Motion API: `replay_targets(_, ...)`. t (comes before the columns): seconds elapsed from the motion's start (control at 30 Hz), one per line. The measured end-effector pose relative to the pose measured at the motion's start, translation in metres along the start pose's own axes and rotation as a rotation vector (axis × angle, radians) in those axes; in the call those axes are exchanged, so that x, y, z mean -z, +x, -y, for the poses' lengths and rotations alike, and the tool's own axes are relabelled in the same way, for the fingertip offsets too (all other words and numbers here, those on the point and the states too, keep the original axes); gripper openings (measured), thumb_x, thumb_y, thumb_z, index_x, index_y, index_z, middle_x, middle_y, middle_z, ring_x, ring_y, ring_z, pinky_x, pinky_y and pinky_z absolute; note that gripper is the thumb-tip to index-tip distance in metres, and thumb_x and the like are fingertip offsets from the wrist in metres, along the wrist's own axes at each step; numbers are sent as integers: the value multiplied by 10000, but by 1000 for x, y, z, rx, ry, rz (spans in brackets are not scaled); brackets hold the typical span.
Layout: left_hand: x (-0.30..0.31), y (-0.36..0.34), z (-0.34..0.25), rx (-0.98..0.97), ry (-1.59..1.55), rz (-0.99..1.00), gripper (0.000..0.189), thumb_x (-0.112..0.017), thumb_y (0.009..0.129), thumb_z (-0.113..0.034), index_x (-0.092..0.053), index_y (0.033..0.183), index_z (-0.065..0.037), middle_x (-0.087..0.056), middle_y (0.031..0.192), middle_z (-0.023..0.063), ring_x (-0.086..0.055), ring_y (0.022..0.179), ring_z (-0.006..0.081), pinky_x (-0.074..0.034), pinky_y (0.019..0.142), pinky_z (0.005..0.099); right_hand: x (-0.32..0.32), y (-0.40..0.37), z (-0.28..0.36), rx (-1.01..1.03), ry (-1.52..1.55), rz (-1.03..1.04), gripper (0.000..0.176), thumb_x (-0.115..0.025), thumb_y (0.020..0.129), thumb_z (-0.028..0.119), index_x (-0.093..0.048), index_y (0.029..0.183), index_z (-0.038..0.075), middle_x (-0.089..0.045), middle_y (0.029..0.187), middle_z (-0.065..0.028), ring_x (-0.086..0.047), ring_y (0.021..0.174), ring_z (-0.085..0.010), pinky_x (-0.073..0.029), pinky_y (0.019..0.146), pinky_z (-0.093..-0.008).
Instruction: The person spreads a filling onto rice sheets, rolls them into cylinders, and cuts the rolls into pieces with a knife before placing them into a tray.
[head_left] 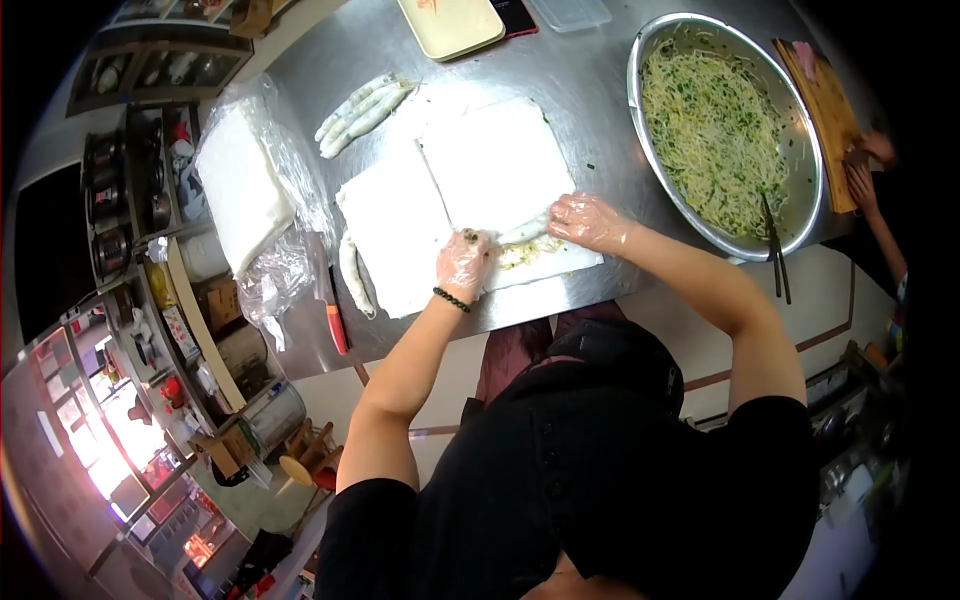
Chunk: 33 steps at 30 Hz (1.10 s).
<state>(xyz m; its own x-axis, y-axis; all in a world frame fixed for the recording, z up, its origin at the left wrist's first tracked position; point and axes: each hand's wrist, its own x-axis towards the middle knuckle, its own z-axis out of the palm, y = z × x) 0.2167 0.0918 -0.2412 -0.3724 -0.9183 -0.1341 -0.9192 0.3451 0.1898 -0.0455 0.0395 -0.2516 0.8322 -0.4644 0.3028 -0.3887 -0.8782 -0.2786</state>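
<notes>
Both of my hands wear clear plastic gloves. My left hand (466,261) and my right hand (590,224) have their fingers curled on the two ends of a partly rolled white wrapper sheet (522,230). Shredded filling (530,252) shows along the near side of the roll, between the hands. Beneath lie flat white sheets (505,155), with another white stack (388,215) to the left. Several finished rolls (365,112) rest together beyond them, and one more roll (354,275) lies at the left edge. My fingertips are partly hidden by the wrapper.
A large steel bowl (636,100) of shredded filling stands right, with chopsticks (776,250) over its rim. Left are wrapped white sheets (240,185) and a red-handled knife (334,318). A cream tray (455,45) sits at the back. Another person's hands (868,170) are by a wooden board (825,130).
</notes>
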Motion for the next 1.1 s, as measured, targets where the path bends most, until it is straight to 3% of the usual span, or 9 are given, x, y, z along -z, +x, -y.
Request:
replay_targets(0.1,-5,-14,5,183,-379,-236,197,-581,839,-147,-620,1017,-75,-602,919,163,-574,881,342,-475,779,430,9,-5,2,-131,49,-28,123,-565,726,94,-567,849,88,-556,903,-62,-567,922,-210,-482,774,-333)
replay_targets(0.23,1,-15,9,451,-274,10,188,-566,854,-109,-617,1027,-57,-596,990,141,-570,905,328,-477,791,416,14,5,-7,-215,-166,-268,121,-566,722,88,-564,843,83,-553,896,-63,-568,909,-219,-488,762,-332)
replay_targets(0.33,-38,-29,27,312,-737,-258,166,-566,821,-88,-643,967,-76,-570,963,118,-581,879,303,-478,766,389,9,-8,2,-70,34,-5,114,-562,730,77,-565,844,73,-551,879,-69,-568,891,-238,-487,758,-341)
replay_targets(0.4,0,-34,14,-314,-14,-60,189,-575,786,-83,-640,963,-90,-580,941,111,-584,863,290,-476,748,408,11,-12,12,-10,50,-28,107,-553,743,68,-559,849,62,-540,855,-72,-565,870,-252,-485,749,-353)
replay_targets(0.53,-1,-34,3,70,5,227,194,-576,777,-114,-622,963,-87,-610,916,96,-568,917,287,-453,787,421,24,-11,19,-143,307,305,143,-583,737,83,-560,873,48,-537,952,-96,-557,890,-247,-478,769,-356)
replay_targets(0.63,5,-26,-3,101,-123,-77,167,-600,757,-113,-619,913,-55,-602,854,115,-578,868,295,-462,741,426,12,-11,13,-241,-27,-169,153,-603,728,101,-572,872,57,-541,968,-107,-554,888,-256,-480,720,-370)
replay_targets(0.93,-3,-46,-22,-217,-208,-201,75,-590,807,-121,-592,781,-51,-613,704,123,-601,671,322,-490,626,408,17,-24,40,-170,377,136,110,-612,765,135,-575,854,82,-539,900,-80,-576,831,-270,-484,703,-368)
replay_targets(1.0,-6,-47,-30,373,-570,-5,109,-595,842,-167,-611,813,-63,-638,822,136,-603,800,332,-476,718,432,14,-25,38,-282,296,27,115,-615,775,149,-574,858,81,-536,896,-83,-574,842,-269,-482,714,-375)
replay_targets(1.1,7,-40,-41,368,-393,20,130,-594,855,-192,-619,902,-73,-641,878,155,-593,869,339,-471,754,430,8,-32,39,-256,159,-95,152,-624,789,179,-575,890,75,-540,918,-93,-570,882,-266,-477,746,-386)
